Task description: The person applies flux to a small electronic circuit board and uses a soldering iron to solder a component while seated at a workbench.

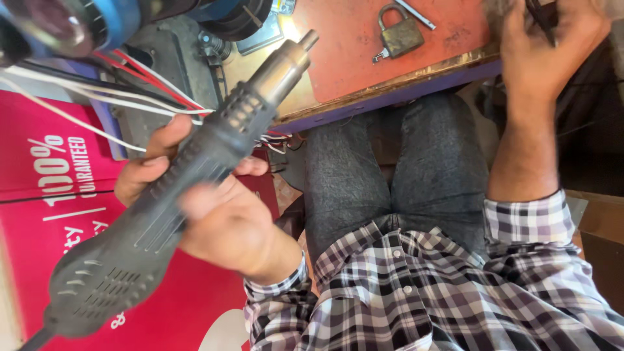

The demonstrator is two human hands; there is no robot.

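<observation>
Gripping the dark grey heat gun [188, 188] around the middle of its barrel, the left hand [214, 214] was wrapped closed on the ribbed grip, with the metal nozzle [286, 62] pointing up toward the near edge of the bench [390, 91] and the vented rear end low at the left, where a cord left the frame. The tool looked stiff, hard-shelled and moderately heavy, weighted toward the rear; the plastic grip seemed the sound place to hold, the bare nozzle best avoided.

The right hand [549, 52] was raised over the bench's near right corner, fingers curled on a thin dark object [541, 19] that was too blurred to identify.

On the bench's red-orange top lay a brass padlock [398, 36] near the far edge, with a slim metal rod [416, 14] just beside it. Red and white wires [130, 91] trailed off the bench's left end, close beside the nozzle. Open room lay over the person's lap; a red printed box [52, 214] closed off the left side.
</observation>
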